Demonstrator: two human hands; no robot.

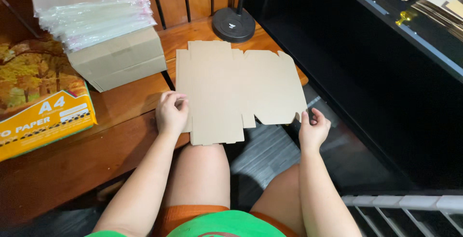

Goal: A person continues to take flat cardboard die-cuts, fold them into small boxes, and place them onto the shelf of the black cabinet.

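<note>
The left hand (171, 113) is closed on the near-left edge of the flat cardboard blank (236, 90), fingers pinching a side flap. The right hand (313, 130) is closed on the blank's near-right corner, off the surface edge and above the floor. The hands are well apart, one at each end of the blank. The blank lies just ahead of both hands, long axis running left to right; its left part rests on the wooden surface (120, 135), its right part overhangs the right edge. Farther left sits a paper ream (43, 116); beyond it, a closed carton (120, 58) carries stacked clear bags (91, 10). A round black lamp base (234, 24) stands at the far edge.
</note>
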